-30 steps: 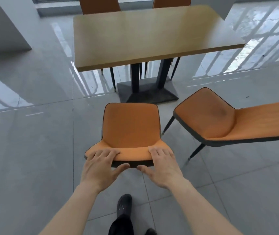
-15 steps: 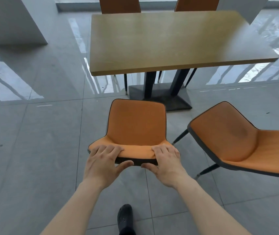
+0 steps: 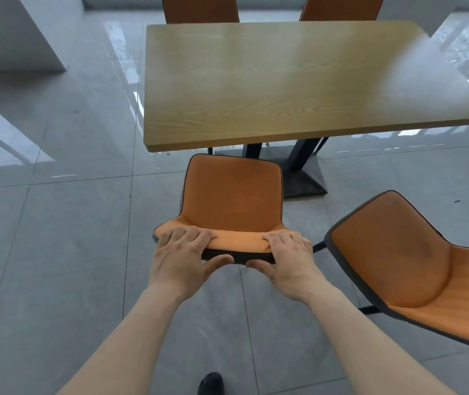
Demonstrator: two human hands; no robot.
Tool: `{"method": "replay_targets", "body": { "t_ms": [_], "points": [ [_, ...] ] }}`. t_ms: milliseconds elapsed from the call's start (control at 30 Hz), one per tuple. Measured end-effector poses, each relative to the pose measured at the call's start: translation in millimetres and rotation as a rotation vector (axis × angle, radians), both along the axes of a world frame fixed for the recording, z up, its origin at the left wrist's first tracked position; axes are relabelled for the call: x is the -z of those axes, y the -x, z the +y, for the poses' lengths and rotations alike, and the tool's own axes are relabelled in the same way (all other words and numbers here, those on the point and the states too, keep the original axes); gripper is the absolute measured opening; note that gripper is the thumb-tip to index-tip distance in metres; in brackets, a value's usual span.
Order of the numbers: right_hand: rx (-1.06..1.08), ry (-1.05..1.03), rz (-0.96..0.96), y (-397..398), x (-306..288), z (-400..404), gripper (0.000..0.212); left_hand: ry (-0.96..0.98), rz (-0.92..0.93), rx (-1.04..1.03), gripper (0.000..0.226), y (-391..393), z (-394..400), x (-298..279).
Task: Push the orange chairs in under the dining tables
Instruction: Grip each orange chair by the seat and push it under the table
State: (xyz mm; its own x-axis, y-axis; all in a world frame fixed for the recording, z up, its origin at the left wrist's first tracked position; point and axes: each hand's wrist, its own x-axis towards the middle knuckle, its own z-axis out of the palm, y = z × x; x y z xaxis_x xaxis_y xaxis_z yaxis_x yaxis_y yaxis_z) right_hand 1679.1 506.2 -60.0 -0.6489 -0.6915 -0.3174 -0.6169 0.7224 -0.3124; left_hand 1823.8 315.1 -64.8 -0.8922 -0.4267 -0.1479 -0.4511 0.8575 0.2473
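I've got both hands on the backrest top of the near orange chair (image 3: 231, 195) — left hand (image 3: 182, 259) and right hand (image 3: 291, 262), fingers (image 3: 190, 236) curled over the edge, thumbs on the dark back. Its seat front sits just at the desk (image 3: 293, 81) edge. A second orange chair (image 3: 415, 269) stands right, angled away — two more (image 3: 200, 8) at the far side.

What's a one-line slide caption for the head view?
Both hands, left hand and right hand, grip an orange chair backrest, facing the wooden dining table.
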Motion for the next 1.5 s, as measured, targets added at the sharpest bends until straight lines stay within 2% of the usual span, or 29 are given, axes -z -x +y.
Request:
{"method": "replay_targets", "body": {
  "t_ms": [167,567,733,833,1033,1133,1367,1500],
  "points": [
    [-0.020,0.023,0.018,12,6,-22,0.073,-0.004,0.032,0.024,0.076,13,-28,6],
    [-0.006,-0.023,0.000,9,-1,-24,0.074,-0.001,0.030,0.031,0.077,11,-29,2],
    [0.011,-0.091,-0.015,2,-16,-24,0.087,-0.035,-0.070,0.051,0.078,14,-28,-14],
    [0.040,-0.072,-0.021,-7,-36,-9,0.096,-0.021,-0.040,0.042,0.080,15,-17,-32],
    [0.141,-0.046,0.011,-2,-76,85,0.110,-0.013,-0.026,0.137,0.086,36,49,-62],
    [0.206,-0.047,0.043,7,-95,150,0.108,-0.026,0.013,0.239,0.088,59,101,-80],
    [0.413,0.027,0.089,26,-153,340,0.111,0.017,0.107,0.417,0.092,119,284,-138],
    [0.547,0.048,0.125,32,-184,465,0.124,0.010,0.167,0.497,0.095,154,403,-168]
  ]
}}
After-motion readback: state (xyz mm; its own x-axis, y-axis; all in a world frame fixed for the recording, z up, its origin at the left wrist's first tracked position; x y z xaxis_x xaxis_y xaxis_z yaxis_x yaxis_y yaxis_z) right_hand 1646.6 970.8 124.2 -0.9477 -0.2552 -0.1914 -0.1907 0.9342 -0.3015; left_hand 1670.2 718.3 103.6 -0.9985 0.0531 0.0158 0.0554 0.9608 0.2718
